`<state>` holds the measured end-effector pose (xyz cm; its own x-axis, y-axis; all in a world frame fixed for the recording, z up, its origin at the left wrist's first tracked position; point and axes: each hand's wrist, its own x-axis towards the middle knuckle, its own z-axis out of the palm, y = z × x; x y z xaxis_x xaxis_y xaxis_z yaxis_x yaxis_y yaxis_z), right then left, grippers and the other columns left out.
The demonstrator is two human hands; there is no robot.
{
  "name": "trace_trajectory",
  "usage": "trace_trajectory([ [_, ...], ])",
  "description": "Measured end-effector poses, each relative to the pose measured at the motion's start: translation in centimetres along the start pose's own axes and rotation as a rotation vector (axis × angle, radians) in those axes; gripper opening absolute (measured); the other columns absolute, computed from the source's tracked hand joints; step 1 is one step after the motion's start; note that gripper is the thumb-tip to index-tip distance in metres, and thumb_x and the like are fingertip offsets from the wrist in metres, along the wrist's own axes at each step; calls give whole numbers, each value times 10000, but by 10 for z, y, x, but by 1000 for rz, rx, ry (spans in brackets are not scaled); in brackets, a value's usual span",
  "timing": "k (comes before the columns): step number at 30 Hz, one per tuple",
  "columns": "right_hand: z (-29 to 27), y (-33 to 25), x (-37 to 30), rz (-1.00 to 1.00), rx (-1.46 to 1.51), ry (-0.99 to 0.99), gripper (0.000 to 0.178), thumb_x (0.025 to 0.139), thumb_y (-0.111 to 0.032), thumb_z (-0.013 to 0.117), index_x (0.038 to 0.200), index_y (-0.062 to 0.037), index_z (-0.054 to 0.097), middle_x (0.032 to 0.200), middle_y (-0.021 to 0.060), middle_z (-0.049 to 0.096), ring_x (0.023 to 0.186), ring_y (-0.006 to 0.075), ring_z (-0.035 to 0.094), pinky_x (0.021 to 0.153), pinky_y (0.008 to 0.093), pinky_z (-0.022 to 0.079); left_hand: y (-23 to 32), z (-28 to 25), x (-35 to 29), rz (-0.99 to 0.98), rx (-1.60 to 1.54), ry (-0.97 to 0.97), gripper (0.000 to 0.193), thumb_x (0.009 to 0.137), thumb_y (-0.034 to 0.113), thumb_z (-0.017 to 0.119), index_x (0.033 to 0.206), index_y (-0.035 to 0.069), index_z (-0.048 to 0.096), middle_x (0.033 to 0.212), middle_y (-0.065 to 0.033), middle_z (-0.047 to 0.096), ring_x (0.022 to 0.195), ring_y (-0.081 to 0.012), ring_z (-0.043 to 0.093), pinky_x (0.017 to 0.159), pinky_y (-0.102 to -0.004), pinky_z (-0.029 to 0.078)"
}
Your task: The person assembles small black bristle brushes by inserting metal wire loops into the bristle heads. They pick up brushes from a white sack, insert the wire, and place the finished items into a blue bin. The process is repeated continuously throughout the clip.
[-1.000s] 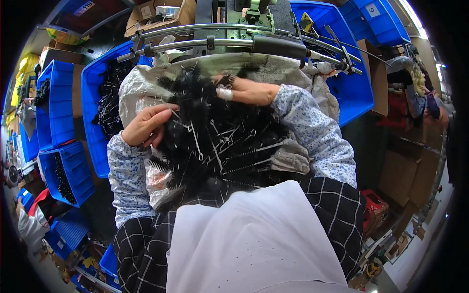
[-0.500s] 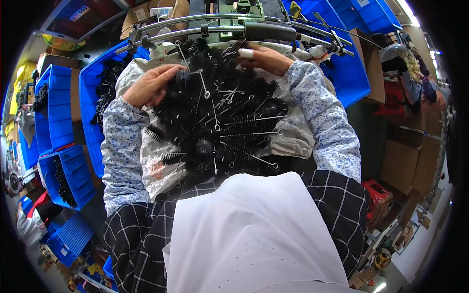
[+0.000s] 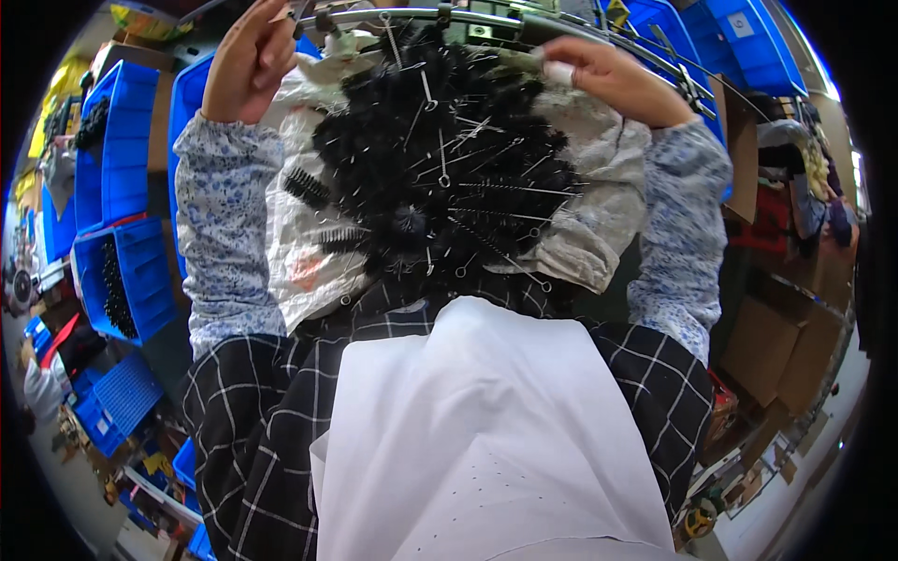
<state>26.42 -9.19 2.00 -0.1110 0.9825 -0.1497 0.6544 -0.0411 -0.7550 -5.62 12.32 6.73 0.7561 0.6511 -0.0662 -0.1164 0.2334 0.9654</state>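
Note:
A heap of black-bristled wire brushes (image 3: 444,150) with twisted metal stems and looped ends lies on a whitish woven sack (image 3: 313,215) across my lap. At the far left, beyond the sack's edge, my left hand (image 3: 248,65) is raised with its fingers curled in. Its fingertips come close to a small dark part by the metal rail; what they hold, if anything, is hidden. My right hand (image 3: 622,79) is at the far right of the heap, fingers drawn together and pointing left near the rail. A white wrap covers one finger. Anything in that grip cannot be made out.
A metal rail (image 3: 421,14) runs across the far side. Blue bins (image 3: 131,140) with black brushes stand at the left, and more blue bins (image 3: 748,42) at the far right. Cardboard boxes (image 3: 776,346) are on the right. Another person (image 3: 814,178) is at the right edge.
Both hands have left the heap: the left moved up and left to the rail, the right moved outward to the right. The view has shifted, putting the heap higher in the picture.

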Motion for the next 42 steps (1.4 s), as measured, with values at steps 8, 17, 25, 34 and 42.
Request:
trace_trajectory([
  [8, 68, -167, 79, -448, -332, -116, 476, 816, -370, 651, 1099, 6, 578, 948, 181, 612, 939, 291, 581, 813, 411, 465, 32, 36, -2, 107, -220, -102, 295, 992, 244, 405, 1129, 50, 579, 458, 30, 375, 317, -44, 300, 327, -193, 243],
  [17, 48, -104, 98, -585, -643, 629, 230, 859, -137, 575, 1073, -171, 652, 1019, 36, 655, 1074, 218, 552, 1008, 388, 381, 57, 36, -5, 199, 733, -176, 310, 963, 241, 470, 1185, 33, 525, 682, 35, 477, 488, -17, 368, 444, -171, 278],
  [25, 53, -64, 77, -572, -1104, 390, 106, 793, -156, 609, 892, -135, 637, 1016, 35, 620, 1120, 188, 526, 1082, 366, 318, -23, 29, 28, 181, 1026, -629, 474, 963, 235, 484, 1374, 48, 338, 1291, -119, 467, 1243, -192, 408, 1034, -310, 320],
  [34, 83, -58, 29, -447, -678, 182, 223, 786, -100, 584, 1004, -114, 632, 894, 46, 562, 770, 176, 619, 739, 302, 522, -71, 17, 61, -45, 1103, -598, 609, 958, 411, 457, 1374, -16, 334, 1380, -179, 392, 1306, -259, 338, 1080, -316, 249],
  [42, 87, -67, 8, -351, -829, 341, 280, 772, -95, 592, 1048, -49, 593, 839, 31, 534, 731, 158, 577, 708, 273, 498, -84, 34, 63, -373, 959, -815, 698, 895, 569, 446, 1421, 132, 309, 1434, -214, 324, 1326, -332, 319, 1092, -388, 245],
])
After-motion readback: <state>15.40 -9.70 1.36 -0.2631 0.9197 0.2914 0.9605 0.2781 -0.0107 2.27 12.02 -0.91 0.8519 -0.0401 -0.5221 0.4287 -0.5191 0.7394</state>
